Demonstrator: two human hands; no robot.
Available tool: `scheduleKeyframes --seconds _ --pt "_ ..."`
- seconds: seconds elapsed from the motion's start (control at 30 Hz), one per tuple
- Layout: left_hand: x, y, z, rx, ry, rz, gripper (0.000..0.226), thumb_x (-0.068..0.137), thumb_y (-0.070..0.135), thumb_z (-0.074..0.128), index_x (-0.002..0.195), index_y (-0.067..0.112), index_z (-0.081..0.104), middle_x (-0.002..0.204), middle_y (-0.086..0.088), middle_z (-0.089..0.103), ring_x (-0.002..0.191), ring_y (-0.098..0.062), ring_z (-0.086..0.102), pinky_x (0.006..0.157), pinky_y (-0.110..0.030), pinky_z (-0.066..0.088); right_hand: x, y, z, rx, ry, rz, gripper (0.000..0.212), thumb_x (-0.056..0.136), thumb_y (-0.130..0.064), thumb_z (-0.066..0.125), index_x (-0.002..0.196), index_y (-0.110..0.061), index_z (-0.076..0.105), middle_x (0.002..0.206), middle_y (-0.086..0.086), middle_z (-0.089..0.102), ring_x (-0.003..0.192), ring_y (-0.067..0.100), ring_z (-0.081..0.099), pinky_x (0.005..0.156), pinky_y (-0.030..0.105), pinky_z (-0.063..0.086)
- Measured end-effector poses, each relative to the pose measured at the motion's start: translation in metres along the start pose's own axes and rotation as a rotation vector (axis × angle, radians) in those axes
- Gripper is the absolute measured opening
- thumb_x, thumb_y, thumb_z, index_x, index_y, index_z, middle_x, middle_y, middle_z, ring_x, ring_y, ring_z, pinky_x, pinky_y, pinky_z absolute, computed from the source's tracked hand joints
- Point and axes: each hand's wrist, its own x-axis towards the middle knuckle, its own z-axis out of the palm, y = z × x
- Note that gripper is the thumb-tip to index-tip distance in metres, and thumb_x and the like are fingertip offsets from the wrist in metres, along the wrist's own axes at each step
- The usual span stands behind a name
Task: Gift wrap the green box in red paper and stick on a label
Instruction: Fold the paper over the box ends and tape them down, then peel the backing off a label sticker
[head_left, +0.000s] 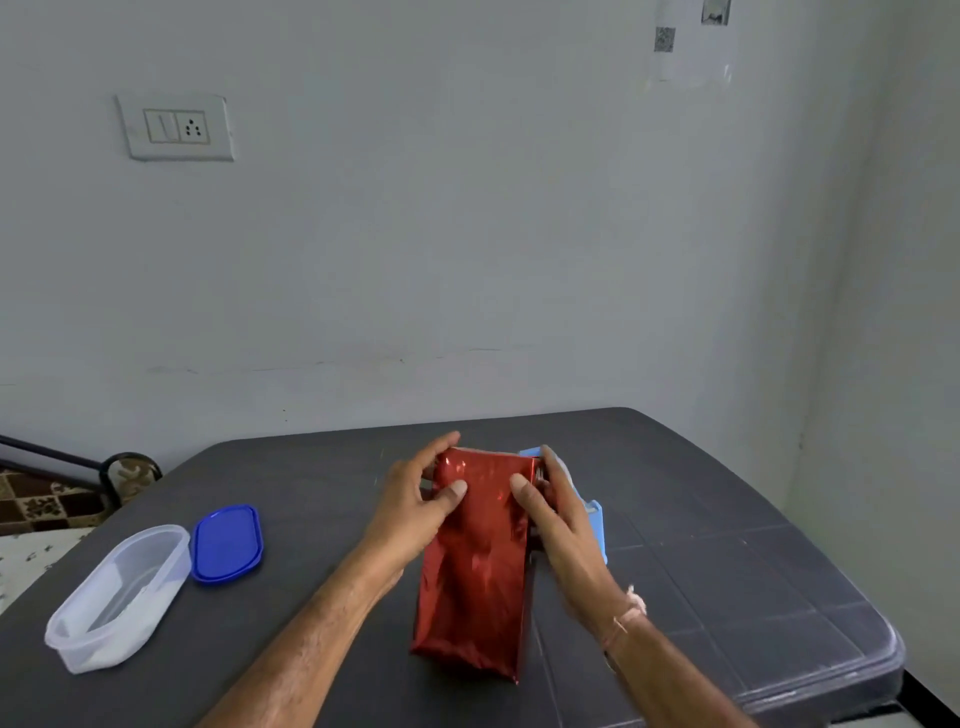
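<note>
One dark grey plastic table (727, 597) holds everything, with open surface toward its rounded right corner. The box wrapped in shiny red paper (475, 571) sits mid-table, its long axis running from the near edge toward the wall. A clear oval plastic tub (119, 597) sits well left. The left hand (415, 499) and right hand (558, 512) grip the box's far end, fingers curled, thumbs on top

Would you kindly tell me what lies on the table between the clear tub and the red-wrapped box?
In the head view, a blue lid lies there, right beside the tub; nearer the box, only bare table under the left forearm.
</note>
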Motion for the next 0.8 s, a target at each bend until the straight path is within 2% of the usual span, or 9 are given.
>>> scheduleKeyframes --seconds 0.1,0.2,0.27,0.33,0.4,0.5,0.6,0.73,0.8 --pt "-0.006 -0.022 0.005 -0.03 0.096 -0.144 0.055 0.092 0.025 0.076 0.141 0.033 0.055 0.128 0.0 0.061 0.112 -0.013 0.063 0.089 -0.025 0.057 0.022 0.019 0.002 0.104 -0.019 0.232 0.059 0.091 -0.051 0.074 0.139 -0.02 0.058 0.128 0.005 0.072 0.117 0.019 0.07 0.107 0.046 0.053" --pt "-0.02 -0.044 0.008 -0.096 0.113 -0.271 0.039 0.093 0.018 0.075 0.128 0.024 0.059 0.122 0.001 0.065 0.1 -0.006 0.064 0.072 -0.015 0.051 0.029 0.04 0.01 -0.054 -0.017 0.359 0.043 0.098 -0.048 0.064 0.121 -0.012 0.068 0.116 0.014 0.075 0.105 0.024 0.073 0.098 0.048 0.058" --pt "-0.027 -0.063 0.005 -0.164 0.046 -0.359 0.034 0.093 0.009 0.073 0.121 0.022 0.06 0.115 0.003 0.071 0.095 -0.003 0.069 0.07 -0.013 0.051 0.03 0.052 0.015 -0.156 -0.048 0.395 0.04 0.101 -0.043 0.061 0.115 -0.006 0.07 0.115 0.023 0.073 0.095 0.026 0.072 0.097 0.052 0.057" --pt "-0.038 -0.08 -0.001 -0.227 -0.08 -0.398 0.045 0.09 0.012 0.075 0.131 0.022 0.06 0.118 0.002 0.075 0.103 -0.008 0.073 0.085 -0.022 0.055 0.028 0.056 0.013 -0.133 -0.123 0.428 0.033 0.102 -0.031 0.063 0.119 -0.004 0.069 0.113 0.021 0.075 0.095 0.027 0.073 0.094 0.046 0.06" --pt "-0.049 -0.089 -0.007 -0.27 -0.157 -0.403 0.058 0.087 0.023 0.08 0.14 0.028 0.056 0.126 0.004 0.074 0.115 -0.013 0.07 0.104 -0.037 0.052 0.026 0.054 0.005 -0.091 -0.281 0.465 0.031 0.099 -0.022 0.067 0.127 -0.008 0.067 0.116 0.013 0.076 0.107 0.027 0.073 0.095 0.038 0.059" --pt "-0.054 -0.098 -0.009 -0.347 -0.138 -0.386 0.051 0.088 0.028 0.079 0.135 0.032 0.06 0.126 0.004 0.074 0.116 -0.013 0.07 0.099 -0.033 0.055 0.027 0.054 -0.011 -0.13 -0.468 0.458 0.04 0.096 -0.021 0.07 0.135 -0.018 0.063 0.127 0.005 0.073 0.12 0.022 0.068 0.102 0.033 0.052" --pt "-0.045 -0.098 -0.006 -0.373 -0.074 -0.375 0.046 0.09 0.029 0.077 0.133 0.031 0.061 0.123 0.003 0.075 0.111 -0.014 0.073 0.084 -0.024 0.059 0.035 0.058 -0.01 -0.111 -0.396 0.463 0.042 0.096 -0.021 0.071 0.136 -0.013 0.062 0.126 0.006 0.073 0.119 0.022 0.068 0.102 0.033 0.053" --pt "-0.03 -0.095 -0.005 -0.371 -0.016 -0.359 0.038 0.092 0.028 0.075 0.128 0.027 0.065 0.12 0.003 0.076 0.107 -0.011 0.073 0.078 -0.019 0.059 0.051 0.055 0.003 -0.139 -0.292 0.462 0.043 0.095 -0.015 0.072 0.135 -0.006 0.061 0.119 0.007 0.076 0.105 0.019 0.074 0.082 0.025 0.058" --pt "-0.026 -0.096 -0.01 -0.329 -0.004 -0.36 0.035 0.089 0.029 0.076 0.122 0.025 0.066 0.125 0.004 0.073 0.108 -0.006 0.072 0.078 -0.014 0.056 0.054 0.049 0.013 -0.287 -0.242 0.447 0.056 0.093 -0.019 0.076 0.143 -0.006 0.054 0.132 0.008 0.069 0.11 0.019 0.07 0.086 0.026 0.056"
